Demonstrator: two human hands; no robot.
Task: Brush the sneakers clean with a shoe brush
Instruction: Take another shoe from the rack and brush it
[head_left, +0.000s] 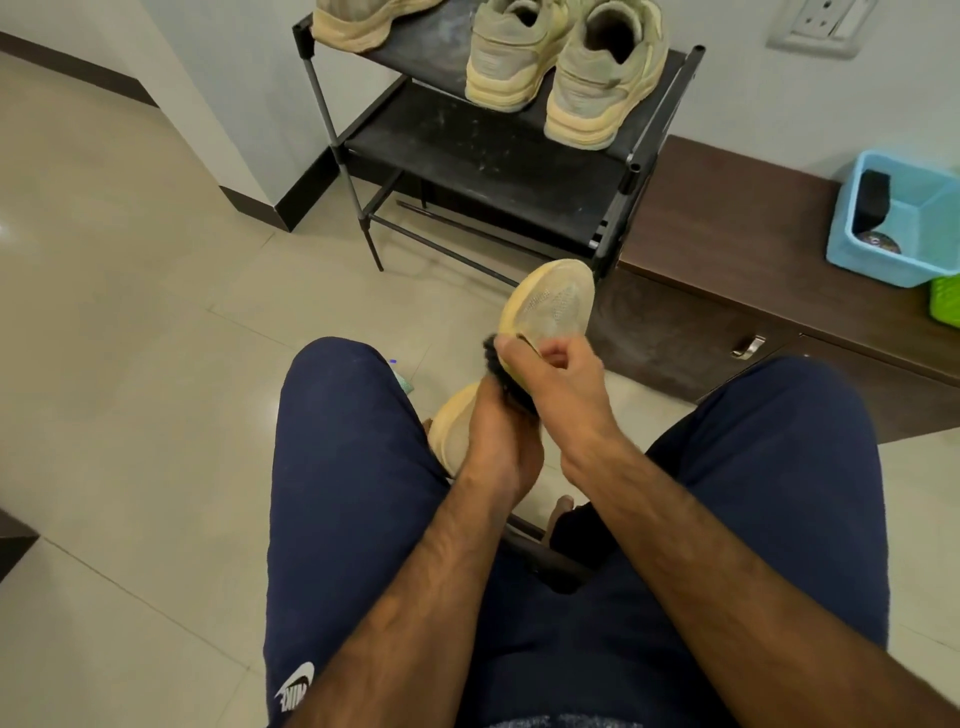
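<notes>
The right hand (563, 382) grips the upturned sneaker (550, 306) while the left hand (497, 444) seemingly clasps the brush (500, 370) against its side.

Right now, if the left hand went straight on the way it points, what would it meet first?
Most likely the sneaker that the right hand holds: the brush in the left hand seems to touch its edge. Depth is hard to judge here.
</notes>
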